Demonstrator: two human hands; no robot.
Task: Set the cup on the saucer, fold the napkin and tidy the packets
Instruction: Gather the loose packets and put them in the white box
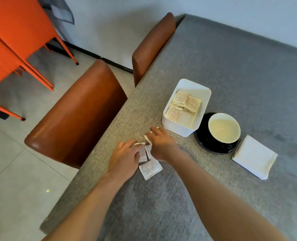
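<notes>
A black cup [224, 130] with a pale inside stands on a black saucer [205, 145]. To its right lies a folded white napkin [254, 156]. A white box [180, 126] left of the cup holds several tan packets [186, 104]. Loose white packets [150, 168] lie on the grey table near its left edge. My left hand [125, 158] rests on one of them, fingers curled. My right hand [160, 144] covers others close to the box, with a packet edge showing at its fingertips. Whether either hand grips a packet is hidden.
Two brown padded chairs [80, 115] stand pushed against the table's left edge [109, 122]. Orange chairs [14, 40] stand further left on the tiled floor. The grey tablecloth [231, 66] stretches back to the wall.
</notes>
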